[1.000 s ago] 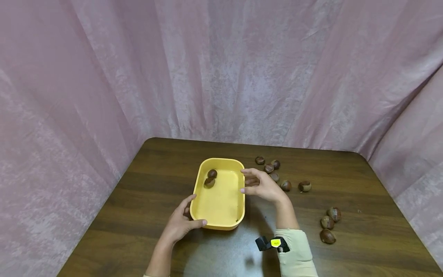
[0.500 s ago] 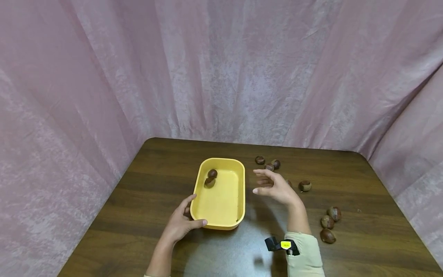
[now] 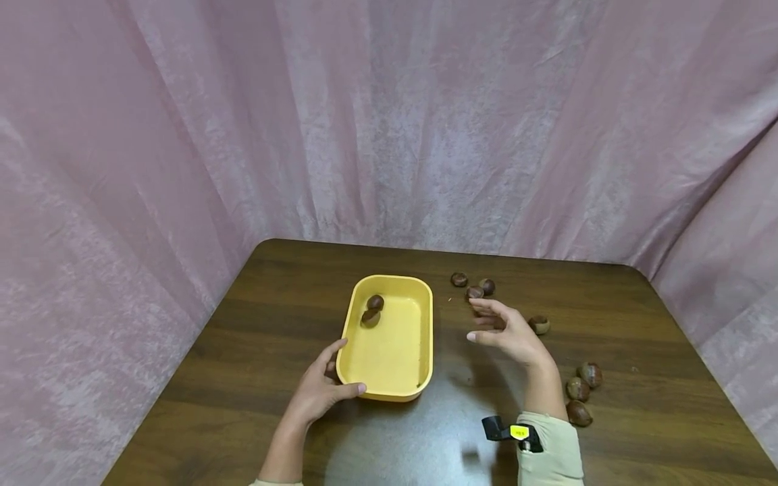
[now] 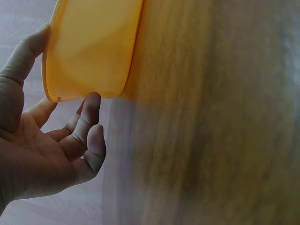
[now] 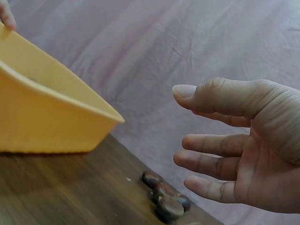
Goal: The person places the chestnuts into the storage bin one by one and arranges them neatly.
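The left hand [image 3: 316,393] steadies a yellow, round-cornered, rectangular plastic-looking container [image 3: 389,364] by its near-left corner, the thumb on the near rim and the fingers bent against the left side. The right hand [image 3: 512,337] is beside the container over the brown wooden tabletop [image 3: 261,351], its thumb and fingers spread apart and pinching nothing. Two glossy brown chestnuts [image 3: 371,318] lie touching inside the container, toward its far-left part; outside, three far chestnuts [image 3: 475,292] sit just beyond the right fingertips, a single chestnut [image 3: 539,325] lies by the right wrist, and three right-hand chestnuts [image 3: 578,389] rest farther right. Whatever lies directly behind the right hand cannot be told. The likeliest trouble is a chestnut rolling off: the shells look smooth and rounded, so a fingertip brushing one off-centre could scatter the cluster toward the far edge. The wrist might also nudge the single chestnut, and a sharp shift of the left hand could tip or slide the container. Compared with half a second ago, the right hand has moved rightward, farther from the container – while the left hand keeps its hold and the two chestnuts inside lie as they did.
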A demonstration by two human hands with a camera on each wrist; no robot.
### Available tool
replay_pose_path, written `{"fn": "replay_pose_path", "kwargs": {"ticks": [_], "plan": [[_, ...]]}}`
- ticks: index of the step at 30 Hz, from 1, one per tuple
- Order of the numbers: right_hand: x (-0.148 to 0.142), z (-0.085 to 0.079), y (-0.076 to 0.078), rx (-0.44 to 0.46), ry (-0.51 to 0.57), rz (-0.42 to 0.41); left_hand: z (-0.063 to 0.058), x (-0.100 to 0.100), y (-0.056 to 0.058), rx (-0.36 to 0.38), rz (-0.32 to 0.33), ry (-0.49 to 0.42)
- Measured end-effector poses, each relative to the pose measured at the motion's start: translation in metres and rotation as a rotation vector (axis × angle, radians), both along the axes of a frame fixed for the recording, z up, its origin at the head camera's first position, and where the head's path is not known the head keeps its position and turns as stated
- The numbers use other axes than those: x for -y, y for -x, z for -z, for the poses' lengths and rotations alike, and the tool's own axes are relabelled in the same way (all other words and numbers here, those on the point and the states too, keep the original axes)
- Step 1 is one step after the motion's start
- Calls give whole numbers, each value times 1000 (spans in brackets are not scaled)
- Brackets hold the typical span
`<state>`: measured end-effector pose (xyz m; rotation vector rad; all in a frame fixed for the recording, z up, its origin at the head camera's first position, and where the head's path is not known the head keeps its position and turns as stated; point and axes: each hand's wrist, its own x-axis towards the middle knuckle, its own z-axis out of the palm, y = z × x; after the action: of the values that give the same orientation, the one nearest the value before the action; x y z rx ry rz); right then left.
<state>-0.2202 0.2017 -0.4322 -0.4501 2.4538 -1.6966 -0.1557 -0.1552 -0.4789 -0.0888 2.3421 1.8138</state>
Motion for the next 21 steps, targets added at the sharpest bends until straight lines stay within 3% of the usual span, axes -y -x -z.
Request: {"fn": "replay_pose_path", "kwargs": {"ticks": [10, 21], "plan": [[-19, 11, -3, 11, 5, 36, -1, 0, 0, -8, 7, -17], [-39, 28, -6, 26, 17, 159, -1, 0, -1, -6, 7, -31]]}}
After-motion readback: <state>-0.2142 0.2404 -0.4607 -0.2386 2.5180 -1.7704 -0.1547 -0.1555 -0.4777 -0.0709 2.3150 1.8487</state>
